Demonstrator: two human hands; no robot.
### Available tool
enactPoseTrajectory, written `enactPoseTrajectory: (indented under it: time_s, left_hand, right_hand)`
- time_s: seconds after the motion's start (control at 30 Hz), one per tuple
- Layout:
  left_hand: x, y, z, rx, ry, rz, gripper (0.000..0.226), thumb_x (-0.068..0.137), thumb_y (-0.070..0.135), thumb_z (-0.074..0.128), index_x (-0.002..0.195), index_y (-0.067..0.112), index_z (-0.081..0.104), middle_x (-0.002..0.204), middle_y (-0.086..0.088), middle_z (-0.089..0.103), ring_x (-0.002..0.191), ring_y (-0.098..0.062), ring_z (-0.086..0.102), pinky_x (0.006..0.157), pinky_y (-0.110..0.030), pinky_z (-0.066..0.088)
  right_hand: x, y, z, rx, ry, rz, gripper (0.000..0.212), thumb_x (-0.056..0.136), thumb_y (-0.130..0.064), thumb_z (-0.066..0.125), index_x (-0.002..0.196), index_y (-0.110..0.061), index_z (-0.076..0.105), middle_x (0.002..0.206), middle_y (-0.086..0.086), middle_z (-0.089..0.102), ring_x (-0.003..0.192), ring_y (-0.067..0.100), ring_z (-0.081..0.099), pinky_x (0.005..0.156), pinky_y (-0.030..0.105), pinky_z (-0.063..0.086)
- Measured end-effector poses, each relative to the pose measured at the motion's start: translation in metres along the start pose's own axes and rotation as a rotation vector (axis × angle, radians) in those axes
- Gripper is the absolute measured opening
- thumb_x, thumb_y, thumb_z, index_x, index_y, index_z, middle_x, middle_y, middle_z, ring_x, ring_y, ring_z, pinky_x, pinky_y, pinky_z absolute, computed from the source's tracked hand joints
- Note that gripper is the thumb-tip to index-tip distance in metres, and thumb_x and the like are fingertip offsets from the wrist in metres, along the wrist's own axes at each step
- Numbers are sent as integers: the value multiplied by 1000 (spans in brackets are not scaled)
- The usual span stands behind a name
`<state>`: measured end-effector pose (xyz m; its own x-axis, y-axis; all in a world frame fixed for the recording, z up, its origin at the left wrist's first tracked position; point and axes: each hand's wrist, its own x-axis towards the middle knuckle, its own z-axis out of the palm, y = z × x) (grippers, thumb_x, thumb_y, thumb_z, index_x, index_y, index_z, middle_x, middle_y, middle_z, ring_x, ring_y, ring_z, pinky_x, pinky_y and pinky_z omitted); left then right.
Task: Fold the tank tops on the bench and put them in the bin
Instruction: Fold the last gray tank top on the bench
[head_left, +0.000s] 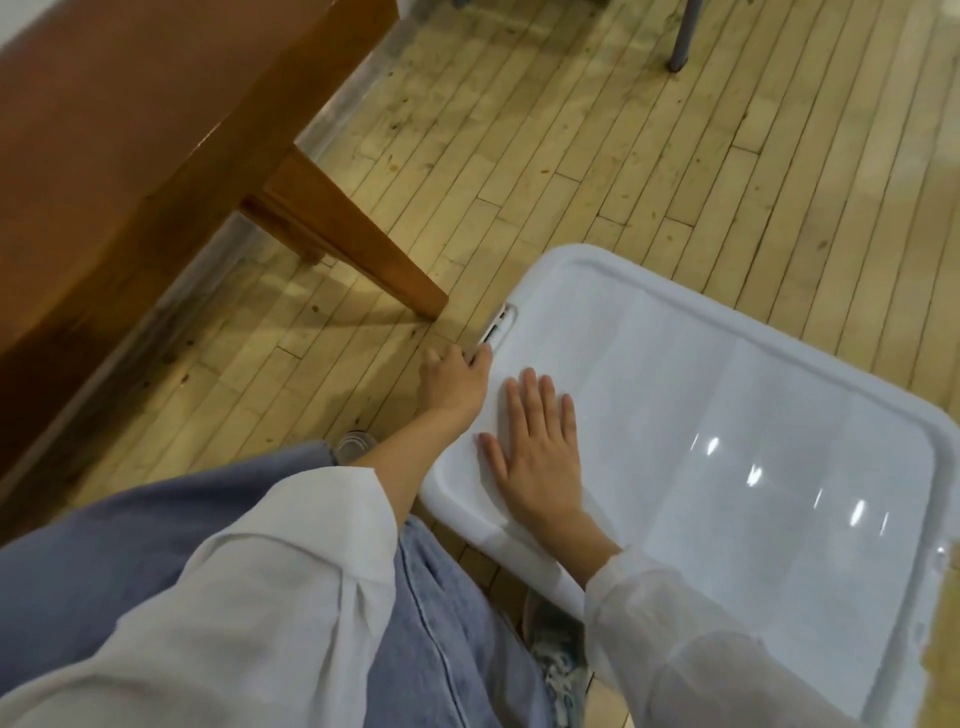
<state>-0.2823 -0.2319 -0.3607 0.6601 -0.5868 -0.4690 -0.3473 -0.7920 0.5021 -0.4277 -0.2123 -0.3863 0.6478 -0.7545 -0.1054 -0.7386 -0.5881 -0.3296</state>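
While looking down, locate bench (130, 135) just left of white bin lid (727, 410). On lid, note right hand (540, 457) pressed flat, fingers straight and spread; at lid's left edge, note left hand (454, 382) gripping rim beside latch (500, 323).

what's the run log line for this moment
lid: closed | left hand: grips lid edge at latch | right hand: flat on lid | tank tops: unseen

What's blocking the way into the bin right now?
The white lid lies over the whole opening. The right hand rests flat on it; the left hand grips its edge by the latch. It must come off before anything goes in. No tank tops are in view.
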Motion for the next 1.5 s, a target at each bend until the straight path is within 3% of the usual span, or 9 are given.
enactPoseTrajectory:
  time_s: [0.27,0.53,0.73,0.87,1.1,1.2,1.3,1.43,1.5]
  left_hand:
    - [-7,1,5,299,67,127,44,99,47,35,116,8,47,102,-12,63,84,-25,64,71,-36,56]
    - [-14,8,14,624,102,214,32,102,30,34,124,9,45,112,-10,57,88,-21,62,62,-25,44]
    - [-36,41,13,603,88,193,65,98,30,43,150,8,10,155,-19,14,141,-33,20,115,-40,23]
    - [-78,77,34,730,-42,483,63,98,19,39,152,12,6,159,-15,-2,146,-30,5,119,-41,9]
    - [-175,140,107,868,-510,1058,56,97,12,37,150,19,22,160,-7,0,147,-25,3,119,-39,3]
    - [-218,154,140,970,-624,1110,59,96,11,38,151,15,18,160,-8,0,147,-24,4,119,-41,5]
    - [-237,154,160,1080,-642,1062,62,95,11,39,151,10,14,160,-11,1,146,-25,6,119,-44,7]
    - [-241,157,164,1229,-598,1066,67,94,16,42,152,11,8,160,-10,-3,147,-26,4,118,-48,4]
    - [-241,159,167,1234,-626,1043,69,94,17,43,152,12,6,160,-9,-5,147,-25,2,118,-48,3]
  right_hand:
    - [1,-1,1,10,29,-4,69,99,-54,14,152,-10,14,160,10,6,148,27,-1,118,45,0]
    - [3,-1,1,18,1,-24,70,99,-52,10,151,-7,20,158,15,13,147,30,6,118,46,3]
    - [3,4,-27,310,-46,-48,68,95,-48,16,147,-6,30,154,15,27,146,29,17,121,40,1]
    - [-33,45,-52,563,138,179,51,95,-33,32,127,0,55,133,16,54,131,31,42,117,39,23]
    - [-150,164,-90,459,381,606,36,98,-17,49,131,-5,50,144,11,42,140,28,29,115,33,21]
    - [-185,221,-96,302,401,751,47,94,-16,53,136,-1,41,151,21,28,141,37,24,115,46,25]
    - [-198,251,-101,526,294,957,67,96,-40,48,146,-4,23,155,19,19,143,34,21,114,48,28]
    - [-201,266,-106,939,248,1076,79,85,-59,55,139,-6,30,129,10,51,112,30,57,85,40,53]
    - [-205,268,-106,1119,216,1121,60,88,-52,57,124,-7,44,112,4,57,97,22,62,75,29,53]
